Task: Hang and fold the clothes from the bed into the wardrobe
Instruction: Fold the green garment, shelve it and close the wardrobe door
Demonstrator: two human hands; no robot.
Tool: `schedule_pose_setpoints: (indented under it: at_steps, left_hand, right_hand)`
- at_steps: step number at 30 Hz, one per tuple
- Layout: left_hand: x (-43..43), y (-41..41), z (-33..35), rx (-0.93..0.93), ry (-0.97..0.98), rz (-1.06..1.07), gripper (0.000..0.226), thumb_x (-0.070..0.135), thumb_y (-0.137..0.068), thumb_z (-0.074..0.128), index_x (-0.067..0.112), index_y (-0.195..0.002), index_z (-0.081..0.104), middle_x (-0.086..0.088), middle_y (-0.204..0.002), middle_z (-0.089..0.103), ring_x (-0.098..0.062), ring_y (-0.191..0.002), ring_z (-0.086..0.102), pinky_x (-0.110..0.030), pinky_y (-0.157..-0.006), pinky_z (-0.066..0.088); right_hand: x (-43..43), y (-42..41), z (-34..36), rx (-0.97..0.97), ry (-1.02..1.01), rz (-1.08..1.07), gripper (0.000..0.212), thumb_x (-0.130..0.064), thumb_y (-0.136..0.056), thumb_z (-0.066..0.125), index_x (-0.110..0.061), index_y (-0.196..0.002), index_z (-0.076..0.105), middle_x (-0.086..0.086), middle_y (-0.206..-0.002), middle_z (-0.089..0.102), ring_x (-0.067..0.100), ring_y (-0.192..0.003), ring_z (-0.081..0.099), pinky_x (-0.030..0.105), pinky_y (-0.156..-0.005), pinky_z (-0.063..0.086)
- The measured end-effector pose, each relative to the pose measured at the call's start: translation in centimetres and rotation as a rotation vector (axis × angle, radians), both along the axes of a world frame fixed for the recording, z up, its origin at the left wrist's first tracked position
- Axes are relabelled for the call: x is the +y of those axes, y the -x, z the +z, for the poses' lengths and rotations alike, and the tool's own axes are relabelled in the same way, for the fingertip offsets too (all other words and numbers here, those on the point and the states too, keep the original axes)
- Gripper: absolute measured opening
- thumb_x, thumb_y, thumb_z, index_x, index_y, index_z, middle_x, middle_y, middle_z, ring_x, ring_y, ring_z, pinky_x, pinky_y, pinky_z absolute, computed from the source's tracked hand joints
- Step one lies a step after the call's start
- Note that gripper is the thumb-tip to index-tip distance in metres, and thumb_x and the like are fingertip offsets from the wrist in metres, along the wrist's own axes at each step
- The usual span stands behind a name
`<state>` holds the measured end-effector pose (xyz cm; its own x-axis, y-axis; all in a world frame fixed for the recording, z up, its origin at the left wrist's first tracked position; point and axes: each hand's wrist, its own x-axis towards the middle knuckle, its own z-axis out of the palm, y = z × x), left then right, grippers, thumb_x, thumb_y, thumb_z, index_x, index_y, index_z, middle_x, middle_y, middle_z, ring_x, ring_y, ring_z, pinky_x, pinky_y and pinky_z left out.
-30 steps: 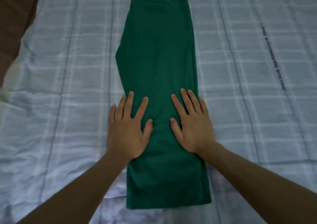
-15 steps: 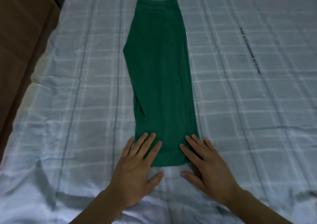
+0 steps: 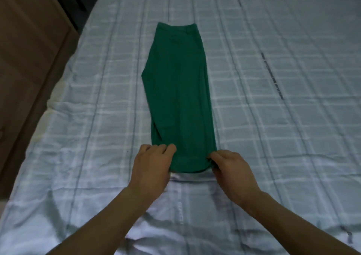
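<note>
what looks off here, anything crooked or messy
Nothing much. The trousers lie flat and fairly straight on the sheet, folded lengthwise. Their near hem is bunched only where the left hand and right hand pinch its corners. The sheet is rumpled at the near end, around the arms.

Green trousers [image 3: 178, 98], folded lengthwise into one narrow strip, lie flat along the pale checked bed [image 3: 273, 137] — waistband at the far end, hem nearest, slightly bunched.
</note>
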<state>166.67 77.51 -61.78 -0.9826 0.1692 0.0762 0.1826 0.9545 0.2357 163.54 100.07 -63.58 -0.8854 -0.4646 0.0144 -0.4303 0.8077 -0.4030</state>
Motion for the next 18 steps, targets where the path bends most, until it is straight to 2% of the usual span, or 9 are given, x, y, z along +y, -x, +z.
schedule_pose_setpoints:
  at_steps: [3, 5, 7, 9, 12, 14, 16, 18]
  left_hand:
    - [-1.2, 2.4, 1.7, -0.021, -0.102, 0.043, 0.052, -0.013, -0.046, 0.078, 0.007, -0.093, 0.070, -0.007, -0.073, 0.065, -0.027, -0.055, 0.058, -0.030, -0.048, 0.046]
    - [-2.0, 4.6, 2.8, -0.048, -0.181, 0.071, 0.051, -0.015, -0.056, 0.074, 0.006, -0.101, 0.068, -0.008, -0.083, 0.066, -0.029, -0.066, 0.062, -0.036, -0.053, 0.053]
    - [-2.7, 7.2, 3.9, -0.034, -0.259, 0.092, 0.045, -0.017, -0.064, 0.069, 0.006, -0.103, 0.066, -0.009, -0.089, 0.066, -0.028, -0.073, 0.063, -0.042, -0.061, 0.056]
    - [-3.3, 9.9, 5.0, 0.013, -0.324, 0.121, 0.040, -0.018, -0.069, 0.067, 0.006, -0.101, 0.065, -0.007, -0.089, 0.065, -0.025, -0.074, 0.061, -0.040, -0.065, 0.056]
    - [-4.1, 14.0, 6.2, 0.091, -0.369, 0.144, 0.038, -0.019, -0.072, 0.067, 0.007, -0.099, 0.066, -0.005, -0.090, 0.063, -0.018, -0.074, 0.057, -0.030, -0.070, 0.050]
    - [-4.8, 16.6, 6.4, 0.127, -0.400, 0.179, 0.036, -0.016, -0.073, 0.069, 0.009, -0.098, 0.066, -0.003, -0.089, 0.064, -0.015, -0.074, 0.057, -0.022, -0.071, 0.047]
    - [-5.3, 19.0, 6.4, 0.119, -0.457, 0.229, 0.032, -0.010, -0.076, 0.070, 0.014, -0.097, 0.065, 0.006, -0.084, 0.064, -0.007, -0.071, 0.058, -0.011, -0.068, 0.044]
    - [-5.8, 21.2, 6.1, 0.097, -0.525, 0.270, 0.031, -0.007, -0.080, 0.069, 0.019, -0.096, 0.065, 0.016, -0.079, 0.064, -0.002, -0.073, 0.062, -0.005, -0.064, 0.042]
  right_hand:
    - [-0.2, 3.1, 1.9, -0.006, 0.208, -0.075, 0.031, 0.009, -0.078, 0.068, -0.009, -0.102, 0.070, 0.005, -0.090, 0.070, 0.021, -0.075, 0.064, 0.031, -0.068, 0.053]
    - [-0.8, 6.0, 3.0, -0.028, 0.309, -0.103, 0.030, 0.007, -0.081, 0.068, -0.010, -0.106, 0.069, 0.003, -0.094, 0.069, 0.020, -0.080, 0.065, 0.031, -0.074, 0.054]
    - [-1.3, 9.3, 4.1, -0.070, 0.395, -0.134, 0.028, 0.003, -0.084, 0.067, -0.015, -0.105, 0.068, -0.004, -0.095, 0.068, 0.012, -0.084, 0.063, 0.021, -0.079, 0.051]
    - [-1.8, 12.4, 5.1, -0.096, 0.451, -0.139, 0.024, 0.000, -0.086, 0.066, -0.018, -0.103, 0.067, -0.011, -0.092, 0.066, 0.005, -0.082, 0.061, 0.012, -0.076, 0.045]
    - [-2.6, 16.7, 6.4, -0.105, 0.506, -0.146, 0.020, -0.003, -0.088, 0.065, -0.021, -0.096, 0.066, -0.013, -0.087, 0.066, 0.003, -0.079, 0.062, 0.014, -0.072, 0.047]
    - [-3.1, 19.3, 6.9, -0.138, 0.568, -0.163, 0.019, -0.008, -0.090, 0.067, -0.026, -0.090, 0.063, -0.019, -0.080, 0.065, 0.000, -0.076, 0.063, 0.011, -0.068, 0.046]
    - [-3.7, 21.8, 7.0, -0.182, 0.612, -0.201, 0.019, -0.014, -0.090, 0.069, -0.029, -0.082, 0.060, -0.018, -0.070, 0.063, 0.000, -0.067, 0.059, 0.008, -0.059, 0.042]
    - [-4.3, 24.1, 6.6, -0.199, 0.621, -0.217, 0.022, -0.016, -0.089, 0.070, -0.030, -0.077, 0.059, -0.019, -0.069, 0.062, -0.001, -0.061, 0.055, 0.008, -0.054, 0.039]
